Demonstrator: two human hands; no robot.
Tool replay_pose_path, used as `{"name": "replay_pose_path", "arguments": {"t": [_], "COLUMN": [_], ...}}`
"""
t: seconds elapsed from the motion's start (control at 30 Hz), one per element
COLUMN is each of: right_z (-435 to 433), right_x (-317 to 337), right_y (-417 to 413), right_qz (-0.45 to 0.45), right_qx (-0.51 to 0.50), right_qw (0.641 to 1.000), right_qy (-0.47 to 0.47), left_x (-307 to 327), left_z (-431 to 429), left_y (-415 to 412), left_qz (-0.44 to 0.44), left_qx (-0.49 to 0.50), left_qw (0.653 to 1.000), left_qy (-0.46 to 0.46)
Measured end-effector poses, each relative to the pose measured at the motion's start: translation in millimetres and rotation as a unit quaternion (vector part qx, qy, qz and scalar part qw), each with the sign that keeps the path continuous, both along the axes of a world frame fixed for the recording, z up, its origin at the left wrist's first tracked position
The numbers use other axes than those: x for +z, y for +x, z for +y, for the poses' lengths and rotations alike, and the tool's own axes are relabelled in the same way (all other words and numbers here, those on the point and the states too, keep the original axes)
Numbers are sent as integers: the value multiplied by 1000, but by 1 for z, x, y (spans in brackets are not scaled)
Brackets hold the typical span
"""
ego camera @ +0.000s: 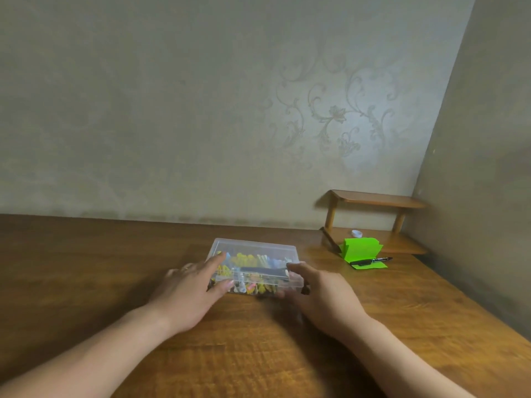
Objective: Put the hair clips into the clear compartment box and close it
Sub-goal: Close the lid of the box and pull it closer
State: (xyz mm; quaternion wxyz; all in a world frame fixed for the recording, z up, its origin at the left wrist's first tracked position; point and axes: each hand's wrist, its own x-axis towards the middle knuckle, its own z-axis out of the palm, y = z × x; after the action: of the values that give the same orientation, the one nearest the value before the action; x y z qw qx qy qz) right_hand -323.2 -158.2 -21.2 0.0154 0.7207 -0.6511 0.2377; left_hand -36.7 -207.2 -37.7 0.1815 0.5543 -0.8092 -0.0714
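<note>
A clear compartment box (254, 248) lies on the wooden table, its lid down over several yellow, white and pale blue hair clips (247, 258). My left hand (189, 288) is at the box's left end, index finger stretched over the lid and thumb against the front wall. My right hand (321, 294) is at the right front corner, thumb on the lid edge and fingers curled under the front. The picture is blurred, so whether the lid is fully latched does not show.
A green folded paper holder (362, 248) and a black marker (370, 261) on a green sheet lie to the right. Behind them a small wooden shelf (379, 199) stands in the corner, with a white cap (357, 233) on its lower board. Walls close the back and right.
</note>
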Motion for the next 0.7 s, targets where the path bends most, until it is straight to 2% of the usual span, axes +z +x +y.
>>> {"name": "replay_pose_path", "arguments": {"t": [0.13, 0.23, 0.4, 0.53, 0.7], "right_z": [-14, -35, -83, -125, -173], "right_x": [6, 6, -3, -8, -13], "right_y": [47, 111, 231, 305, 338], "right_qz": [27, 49, 6, -3, -8], "right_qx": [20, 73, 135, 142, 109], "right_qw": [999, 996, 991, 990, 994], "right_qy": [4, 4, 18, 21, 21], "left_x": [3, 4, 3, -1, -1], "left_z": [2, -1, -23, -59, -110], "left_y": [46, 107, 221, 287, 311], "left_qz": [-11, -18, -2, 10, 19], "left_qx": [28, 80, 178, 218, 225], "left_qw": [999, 997, 984, 975, 973], "left_qy": [9, 8, 27, 48, 47]}}
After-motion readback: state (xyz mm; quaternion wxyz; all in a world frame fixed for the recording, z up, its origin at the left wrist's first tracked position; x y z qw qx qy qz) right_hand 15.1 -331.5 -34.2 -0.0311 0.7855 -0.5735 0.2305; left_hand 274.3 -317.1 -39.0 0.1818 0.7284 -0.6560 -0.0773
